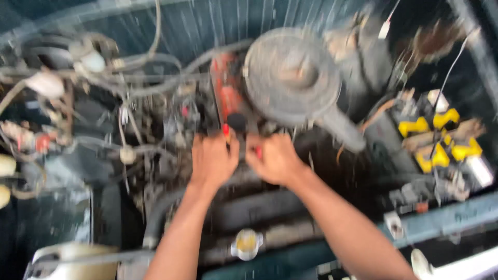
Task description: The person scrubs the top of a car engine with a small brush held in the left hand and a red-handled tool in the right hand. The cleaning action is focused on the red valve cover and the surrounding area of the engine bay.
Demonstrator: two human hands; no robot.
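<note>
Head view: engine bay seen blurred. Left hand [211,158] clenched on red-handled tool [226,130], handle tip seen at 1 o'clock of knuckles; long axis roughly 12-to-6, upper end toward red engine cover [224,85]. Right hand [275,158] curled around small red part [258,152] at its 9 o'clock; what is grasped cannot be told. Two hands counted, near each other. One round air cleaner [290,75] at 12 o'clock of right hand. One yellowish radiator cap [246,242] at 6 o'clock.
</note>
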